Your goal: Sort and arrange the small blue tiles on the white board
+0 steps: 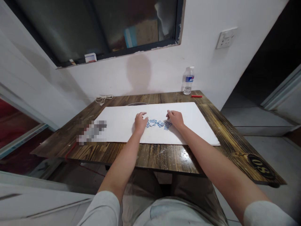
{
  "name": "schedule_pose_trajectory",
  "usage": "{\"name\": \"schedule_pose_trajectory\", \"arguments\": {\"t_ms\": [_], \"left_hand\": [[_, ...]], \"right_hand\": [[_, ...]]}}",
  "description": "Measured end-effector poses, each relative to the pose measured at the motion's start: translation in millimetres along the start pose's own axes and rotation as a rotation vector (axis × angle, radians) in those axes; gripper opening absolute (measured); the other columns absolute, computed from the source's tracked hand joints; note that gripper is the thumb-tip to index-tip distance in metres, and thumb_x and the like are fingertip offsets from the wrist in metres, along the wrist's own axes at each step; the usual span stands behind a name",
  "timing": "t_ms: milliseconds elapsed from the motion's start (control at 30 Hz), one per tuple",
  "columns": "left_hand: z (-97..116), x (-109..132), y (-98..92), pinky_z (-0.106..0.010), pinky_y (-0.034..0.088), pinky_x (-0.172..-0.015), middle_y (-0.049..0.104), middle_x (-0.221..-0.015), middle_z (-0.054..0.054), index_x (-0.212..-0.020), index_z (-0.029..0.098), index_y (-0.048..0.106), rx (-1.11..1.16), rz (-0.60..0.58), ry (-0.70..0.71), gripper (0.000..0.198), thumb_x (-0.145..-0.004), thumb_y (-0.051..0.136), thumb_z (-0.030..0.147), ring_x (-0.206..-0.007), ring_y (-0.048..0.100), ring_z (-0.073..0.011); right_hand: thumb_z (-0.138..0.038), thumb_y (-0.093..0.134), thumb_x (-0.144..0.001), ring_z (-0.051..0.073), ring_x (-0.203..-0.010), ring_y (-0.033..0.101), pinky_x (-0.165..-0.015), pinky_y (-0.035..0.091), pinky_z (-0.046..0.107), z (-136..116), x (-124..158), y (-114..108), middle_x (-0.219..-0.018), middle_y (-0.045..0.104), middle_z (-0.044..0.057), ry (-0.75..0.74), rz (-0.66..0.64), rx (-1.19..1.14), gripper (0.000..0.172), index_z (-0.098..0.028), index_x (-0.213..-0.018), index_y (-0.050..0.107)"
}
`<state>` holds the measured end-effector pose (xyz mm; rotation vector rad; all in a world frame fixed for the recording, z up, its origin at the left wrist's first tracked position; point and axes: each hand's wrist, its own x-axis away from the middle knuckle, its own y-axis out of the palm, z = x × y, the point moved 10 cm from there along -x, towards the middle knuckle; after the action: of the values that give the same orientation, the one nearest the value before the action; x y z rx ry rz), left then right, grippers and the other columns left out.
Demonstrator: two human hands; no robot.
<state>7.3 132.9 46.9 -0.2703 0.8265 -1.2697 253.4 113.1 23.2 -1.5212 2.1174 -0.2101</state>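
A row of small blue-and-white pieces (pixel 161 124), rectangular and striped, lies on a white board (pixel 122 122). They seem joined by thin dark lines; their exact kind is too small to tell. At the row's left end is my left hand (pixel 140 121), its thumb and fingers curved apart with nothing visible between them. My right hand (pixel 176 118) rests over the right end, fingers curled in and thumb pressed near them. Whatever those fingers may hold is hidden. Some pieces lie just beneath and beside this hand.
The board lies on a dark wooden table (pixel 160 157). At the back right stand a water bottle (pixel 188 81) and a red pen-like stick (pixel 197 96). A coiled white cable (pixel 103 99) lies at the back left. A blurred patch (pixel 92 133) covers the board's left end.
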Motion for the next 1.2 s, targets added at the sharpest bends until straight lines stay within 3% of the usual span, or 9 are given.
{"name": "schedule_pose_trajectory", "arguments": {"t_ms": [133,267,400,500,567,700,933,1100,1200], "left_hand": [[-7.7,2.4,-3.3,-0.036,0.047,-0.080,0.067,-0.099,-0.012,-0.106,0.020,0.064,-0.291,-0.071,-0.073,0.028,-0.084,0.056,0.035,-0.093,0.063,-0.0259],[-9.8,6.0,8.3,-0.037,0.045,-0.082,0.067,-0.102,-0.015,-0.106,0.017,0.063,-0.452,-0.196,-0.042,0.035,-0.085,0.054,0.043,-0.097,0.062,-0.0286],[17.4,15.1,32.6,-0.034,0.044,-0.084,0.066,-0.102,-0.012,-0.105,0.019,0.066,-0.412,-0.346,0.225,0.032,-0.087,0.052,0.042,-0.096,0.060,-0.0249],[42.0,29.9,51.1,-0.034,0.044,-0.088,0.065,-0.098,-0.009,-0.108,0.020,0.067,-0.312,-0.490,0.434,0.033,-0.085,0.055,0.042,-0.096,0.058,-0.0229],[52.3,36.7,56.7,-0.035,0.044,-0.091,0.064,-0.102,-0.009,-0.114,0.020,0.065,-0.226,-0.548,0.495,0.038,-0.084,0.057,0.042,-0.099,0.058,-0.0227],[63.4,47.1,62.8,-0.039,0.040,-0.100,0.062,-0.117,-0.010,-0.123,0.021,0.060,-0.087,-0.665,0.525,0.043,-0.085,0.056,0.040,-0.110,0.055,-0.0231],[82.0,66.7,64.5,-0.041,0.032,-0.110,0.052,-0.136,-0.009,-0.133,0.028,0.053,0.009,-0.783,0.618,0.057,-0.079,0.066,0.041,-0.129,0.043,-0.0239],[91.6,84.6,72.4,-0.045,0.024,-0.113,0.040,-0.149,0.000,-0.124,0.038,0.060,-0.065,-0.872,0.723,0.060,-0.067,0.077,0.047,-0.141,0.027,-0.0292],[89.3,87.6,78.8,-0.047,0.021,-0.114,0.041,-0.148,0.004,-0.120,0.041,0.063,-0.141,-0.881,0.718,0.053,-0.069,0.074,0.050,-0.141,0.025,-0.0310]], "right_hand": [[-0.037,0.040,-0.083,0.015,-0.055,0.051,-0.056,0.031,0.028,-2.2,-0.4,-2.0,-0.050,0.057,0.002,-0.006,0.000,0.164,0.042,-0.020,-0.048,0.056],[-0.033,0.046,-0.077,0.014,-0.050,0.044,-0.051,0.023,0.029,-5.8,1.0,6.1,-0.046,0.053,0.003,-0.041,-0.067,0.346,0.038,-0.020,-0.042,0.051],[-0.032,0.048,-0.077,0.014,-0.052,0.046,-0.052,0.024,0.028,-13.7,5.9,25.6,-0.045,0.054,0.002,-0.141,-0.231,0.385,0.036,-0.020,-0.044,0.055],[-0.036,0.044,-0.081,0.014,-0.056,0.051,-0.057,0.031,0.025,-21.9,9.3,33.6,-0.050,0.059,0.001,-0.219,-0.306,0.281,0.039,-0.020,-0.049,0.061],[-0.039,0.043,-0.083,0.014,-0.060,0.055,-0.062,0.035,0.025,-23.7,9.0,33.0,-0.054,0.063,0.001,-0.222,-0.308,0.174,0.041,-0.020,-0.053,0.065],[-0.043,0.043,-0.084,0.016,-0.068,0.061,-0.069,0.041,0.025,-17.0,4.9,24.1,-0.061,0.068,0.002,-0.145,-0.220,-0.014,0.042,-0.020,-0.059,0.068],[-0.043,0.043,-0.083,0.016,-0.058,0.058,-0.064,0.041,0.026,4.2,-0.7,-8.6,-0.051,0.062,0.002,0.029,0.081,-0.169,0.043,-0.018,-0.055,0.064],[-0.044,0.041,-0.084,0.017,-0.058,0.058,-0.064,0.042,0.027,20.1,-2.0,-22.3,-0.051,0.062,0.003,0.127,0.204,-0.213,0.044,-0.019,-0.055,0.062],[-0.045,0.042,-0.085,0.017,-0.057,0.058,-0.063,0.041,0.028,22.0,-2.5,-21.7,-0.051,0.062,0.003,0.135,0.204,-0.212,0.044,-0.019,-0.054,0.062]]}}
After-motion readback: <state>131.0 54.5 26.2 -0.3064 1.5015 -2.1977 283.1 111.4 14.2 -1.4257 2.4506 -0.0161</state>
